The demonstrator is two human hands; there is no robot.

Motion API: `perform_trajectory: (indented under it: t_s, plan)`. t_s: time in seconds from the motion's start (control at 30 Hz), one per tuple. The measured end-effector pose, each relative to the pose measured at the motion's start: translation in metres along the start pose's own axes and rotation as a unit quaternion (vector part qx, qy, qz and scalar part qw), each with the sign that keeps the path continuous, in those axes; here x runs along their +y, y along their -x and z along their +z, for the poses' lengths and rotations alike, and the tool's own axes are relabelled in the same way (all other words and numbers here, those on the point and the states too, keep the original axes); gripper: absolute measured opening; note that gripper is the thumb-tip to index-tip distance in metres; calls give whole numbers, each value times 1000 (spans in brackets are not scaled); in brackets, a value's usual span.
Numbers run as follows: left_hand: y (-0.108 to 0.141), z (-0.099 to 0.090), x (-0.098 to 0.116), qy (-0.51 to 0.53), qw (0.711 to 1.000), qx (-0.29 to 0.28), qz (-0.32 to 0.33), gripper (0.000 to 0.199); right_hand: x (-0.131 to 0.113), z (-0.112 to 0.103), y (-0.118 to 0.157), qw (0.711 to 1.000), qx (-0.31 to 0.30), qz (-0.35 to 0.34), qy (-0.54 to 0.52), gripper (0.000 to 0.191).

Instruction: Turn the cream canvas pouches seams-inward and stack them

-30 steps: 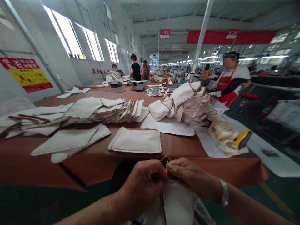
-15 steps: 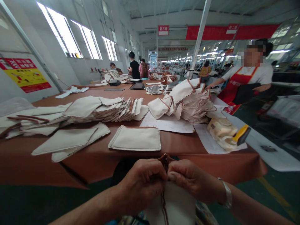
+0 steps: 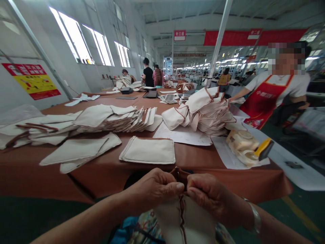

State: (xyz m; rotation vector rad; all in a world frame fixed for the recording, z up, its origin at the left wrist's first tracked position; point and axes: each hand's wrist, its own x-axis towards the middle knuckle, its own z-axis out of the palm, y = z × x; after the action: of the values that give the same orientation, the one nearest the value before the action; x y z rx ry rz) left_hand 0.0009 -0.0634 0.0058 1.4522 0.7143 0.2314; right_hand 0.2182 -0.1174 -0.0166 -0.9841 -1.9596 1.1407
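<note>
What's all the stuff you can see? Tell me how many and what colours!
Table: one, brown, in front
Left pile: one, cream, brown edges, table's left
Right pile: one, cream, brown edges, table's right
Small stack: one, cream, near edge
Loose pieces: two visible, cream, front left
Tool: one, yellow and black, right corner
Poster: one, red and yellow, left wall
Apron: one, red, on person at right
Distant things: many, too blurred to count
Held piece: one, cream and brown, between hands
Bracelet: one, silvery, right wrist
Left hand, right hand: one each, bottom middle
</note>
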Motion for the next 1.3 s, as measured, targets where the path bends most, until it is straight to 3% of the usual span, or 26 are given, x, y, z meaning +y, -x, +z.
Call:
perform_trajectory:
  t_s: [0.13, 0.23, 0.4, 0.53, 0.67, 0.87, 1.0, 1.3]
  plan:
    - [2, -1, 8, -38, 999, -27, 9, 46, -2, -1, -1, 1000, -1, 17, 13, 28]
    - [5, 1, 16, -125, 991, -39, 13, 41, -2, 1, 0, 999, 4, 33, -9, 28]
    - [7, 10, 17, -265, 957, 2, 114, 24, 9, 8, -1, 980, -6, 74, -185, 39]
    - [6, 12, 10, -273, 950, 20, 148, 18, 9, 4, -7, 968, -33, 67, -238, 46]
    - [5, 10, 5, -242, 956, 33, 162, 32, 2, 1, -10, 959, -72, 82, -260, 41]
    - [4, 0, 3, -10, 998, -22, 61, 50, 15, 13, -1, 930, -9, 82, -359, 35]
    - [9, -7, 10, -34, 998, 30, 36, 64, 22, 11, 5, 932, -1, 94, -349, 32]
    - [5, -4, 13, 32, 998, -2, -48, 36, 23, 9, 7, 943, 0, 92, -319, 33]
